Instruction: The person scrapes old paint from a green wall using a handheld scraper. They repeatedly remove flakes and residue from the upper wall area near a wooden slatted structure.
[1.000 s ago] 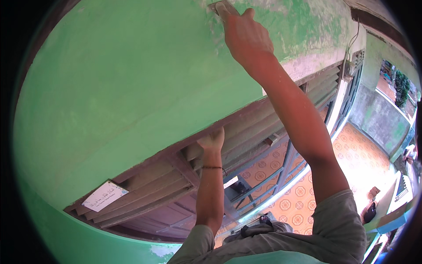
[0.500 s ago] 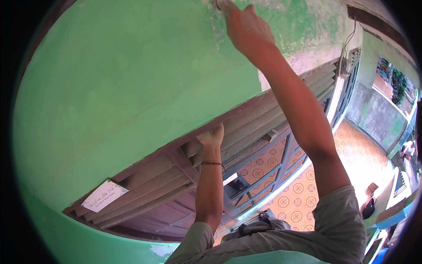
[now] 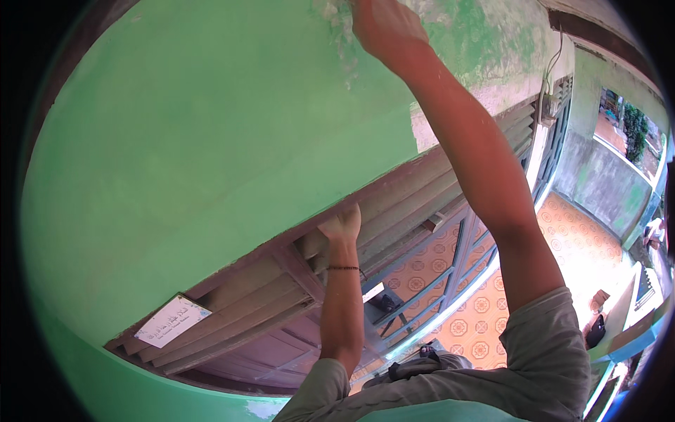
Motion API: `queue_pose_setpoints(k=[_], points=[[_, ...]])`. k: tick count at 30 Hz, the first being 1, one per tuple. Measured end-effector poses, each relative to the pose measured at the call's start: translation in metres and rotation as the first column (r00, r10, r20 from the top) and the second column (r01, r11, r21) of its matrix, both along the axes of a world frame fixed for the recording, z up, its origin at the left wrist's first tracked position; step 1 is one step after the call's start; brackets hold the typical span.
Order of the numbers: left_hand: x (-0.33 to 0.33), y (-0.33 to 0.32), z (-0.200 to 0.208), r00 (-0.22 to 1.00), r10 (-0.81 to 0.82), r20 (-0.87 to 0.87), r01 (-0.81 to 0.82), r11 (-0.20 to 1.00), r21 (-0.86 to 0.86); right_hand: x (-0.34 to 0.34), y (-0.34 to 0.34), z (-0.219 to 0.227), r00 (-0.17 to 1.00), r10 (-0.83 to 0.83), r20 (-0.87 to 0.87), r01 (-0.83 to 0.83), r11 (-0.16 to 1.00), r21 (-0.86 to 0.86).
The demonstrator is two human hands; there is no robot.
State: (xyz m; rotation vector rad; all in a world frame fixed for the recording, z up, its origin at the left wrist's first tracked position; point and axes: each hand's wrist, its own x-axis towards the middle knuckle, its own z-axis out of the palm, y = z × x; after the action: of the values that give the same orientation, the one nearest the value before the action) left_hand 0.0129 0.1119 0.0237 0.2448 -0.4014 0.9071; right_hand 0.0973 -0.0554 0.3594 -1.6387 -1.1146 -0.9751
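Note:
My right hand [image 3: 390,28] is raised high against the green wall [image 3: 211,141], next to a patch of peeling, scraped paint [image 3: 485,42]. Its fingers are curled and partly cut off by the upper edge, so whatever they hold cannot be made out. Lower down, my left hand [image 3: 342,224] reaches up to the brown wooden frame [image 3: 281,239] above the louvred vent slats [image 3: 408,190]. Its fingers hook behind the frame's lower edge and are mostly hidden. A dark bracelet [image 3: 343,267] circles the left wrist.
A white printed card [image 3: 172,321] hangs at the frame's left end. Below are blue-grey window bars [image 3: 415,302] and an orange patterned tile floor [image 3: 478,330]. A cable [image 3: 552,63] runs down the wall at right. Farther right is a grey wall opening [image 3: 629,133].
My right hand has shifted slightly up and left along the wall, going farther out of view. My left hand keeps its place on the frame; the whole view has shifted slightly.

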Motion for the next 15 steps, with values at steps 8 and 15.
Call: queue_pose_setpoints(k=[8, 15], points=[[0.002, 0.003, -0.007, 0.999, -0.026, 0.021, 0.026, 0.999, -0.021, 0.008, 0.005, 0.020, 0.997, -0.028, 0.065, 0.028, 1.000, -0.002], [0.002, 0.002, -0.005, 1.000, 0.002, 0.006, -0.002, 0.999, -0.039, 0.009, 0.003, 0.026, 0.997, -0.054, 0.052, 0.056, 0.998, -0.033]])
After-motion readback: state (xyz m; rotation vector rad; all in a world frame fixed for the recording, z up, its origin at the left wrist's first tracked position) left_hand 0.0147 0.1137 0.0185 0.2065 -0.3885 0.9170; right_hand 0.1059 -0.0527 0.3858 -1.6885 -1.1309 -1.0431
